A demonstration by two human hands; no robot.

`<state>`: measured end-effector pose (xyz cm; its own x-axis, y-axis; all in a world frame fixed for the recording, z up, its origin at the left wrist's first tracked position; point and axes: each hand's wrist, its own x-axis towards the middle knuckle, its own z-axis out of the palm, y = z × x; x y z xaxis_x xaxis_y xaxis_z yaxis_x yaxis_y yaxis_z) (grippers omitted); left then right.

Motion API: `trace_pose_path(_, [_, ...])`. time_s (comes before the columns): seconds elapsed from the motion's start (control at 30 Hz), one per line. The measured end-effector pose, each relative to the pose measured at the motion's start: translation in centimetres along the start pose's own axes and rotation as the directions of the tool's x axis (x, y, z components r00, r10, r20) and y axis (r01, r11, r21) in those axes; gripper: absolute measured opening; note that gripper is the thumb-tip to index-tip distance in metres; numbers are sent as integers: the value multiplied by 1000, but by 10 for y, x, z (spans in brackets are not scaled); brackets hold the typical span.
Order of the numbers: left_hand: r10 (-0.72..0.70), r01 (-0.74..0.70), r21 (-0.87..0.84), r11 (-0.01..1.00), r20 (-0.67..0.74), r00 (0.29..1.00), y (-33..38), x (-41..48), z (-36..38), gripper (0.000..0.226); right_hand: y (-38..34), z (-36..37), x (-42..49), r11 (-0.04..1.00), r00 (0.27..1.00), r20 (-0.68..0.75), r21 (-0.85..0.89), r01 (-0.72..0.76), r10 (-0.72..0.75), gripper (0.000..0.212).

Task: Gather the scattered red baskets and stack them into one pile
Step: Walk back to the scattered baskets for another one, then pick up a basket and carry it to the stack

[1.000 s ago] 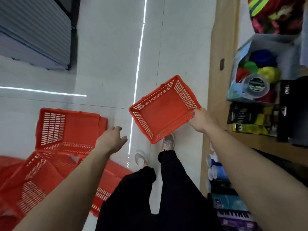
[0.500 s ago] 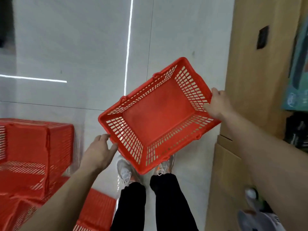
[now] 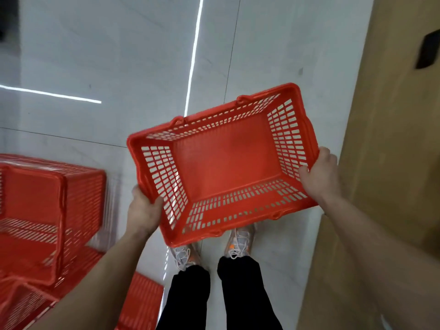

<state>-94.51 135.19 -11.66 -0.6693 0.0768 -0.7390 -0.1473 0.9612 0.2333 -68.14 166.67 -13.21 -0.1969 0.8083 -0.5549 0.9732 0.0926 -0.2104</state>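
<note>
**Person holding an empty red basket beside others on the floor**

At the far left, several red slatted plastic baskets [image 3: 47, 210] are lying on the pale glossy tiled floor [image 3: 119, 55]. They are blurred and overlapping, so how they nest is unclear. Just right of them, the left hand [image 3: 142, 210] is gripping the left short end of an empty red slatted plastic basket [image 3: 226, 163], with the thumb hooked over its rim. This basket is hanging in the air, mouth up, above the person's grey shoes [image 3: 183, 256]. Its long axis is running left to right between the hands. The right hand [image 3: 319, 175] is clasping its near right corner, beside a tan wooden panel [image 3: 381, 163]. The floor baskets are lying left of and below the held one, nearer the left hand, so the coming move is probably a swing leftward and down.
</note>
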Motion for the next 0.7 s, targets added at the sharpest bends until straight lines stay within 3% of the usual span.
trace_pose_path(0.07, [86,-85,-52,995,12,996,1,17,-13,70,-6,4,-4,997,999,-34,78,9,-6,50])
trace_pose_path(0.17, [194,-190,-79,979,37,980,6,36,-25,88,-17,13,-11,993,1000,8,120,12,-13,66])
trace_pose_path(0.3, [327,-330,-45,943,-66,943,8,40,-36,73,-31,16,-19,995,999,-47,100,29,-24,63])
trace_pose_path(0.43, [356,-354,50,934,-211,910,4,20,-65,65,-46,-5,-33,990,990,-118,113,87,-74,45])
trace_pose_path(0.7, [288,-295,22,955,-291,912,-18,-93,-191,63,-130,-107,-130,971,979,-157,176,161,-134,31])
